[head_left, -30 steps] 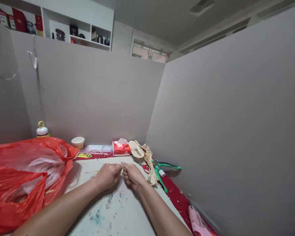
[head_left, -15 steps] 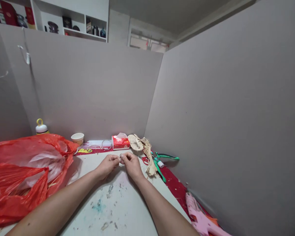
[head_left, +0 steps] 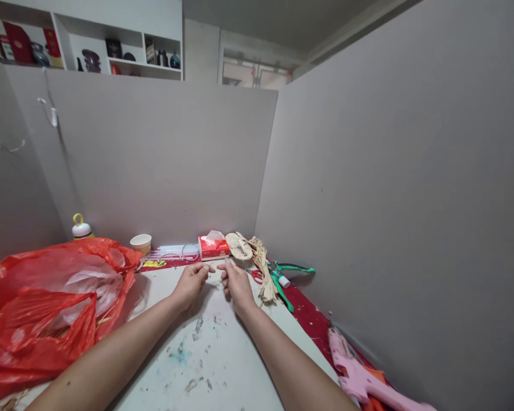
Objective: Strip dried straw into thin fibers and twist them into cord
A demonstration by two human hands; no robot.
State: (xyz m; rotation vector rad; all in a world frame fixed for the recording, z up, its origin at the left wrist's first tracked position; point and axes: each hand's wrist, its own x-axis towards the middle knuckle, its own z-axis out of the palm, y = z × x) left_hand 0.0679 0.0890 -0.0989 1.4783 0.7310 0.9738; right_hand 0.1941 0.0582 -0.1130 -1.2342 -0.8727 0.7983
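Note:
My left hand [head_left: 192, 285] is closed in a pinch above the white board [head_left: 223, 365]. Anything between its fingertips is too small to make out. A short gap to the right, my right hand [head_left: 238, 285] has its fingers curled in and thumb near the forefinger. Whatever it may pinch cannot be seen clearly. Close behind the hands are a red tissue pack [head_left: 214, 248] and a woven straw piece [head_left: 239, 246]. Beside my right hand lie a bundle of dry straw strands [head_left: 265, 279] and red-handled scissors [head_left: 256, 276], partly covered by the straw.
A red plastic bag [head_left: 60, 308] fills the left side. Green-handled pliers [head_left: 286, 292] and a pink glue gun [head_left: 360, 377] lie at right. Behind stand a paper cup [head_left: 141, 244] and a bottle [head_left: 82, 229]. Grey partitions [head_left: 163, 154] enclose the table.
My hands were together, fingertips touching; now they are apart, the right one shifted rightward. The view has tilted and shifted slightly.

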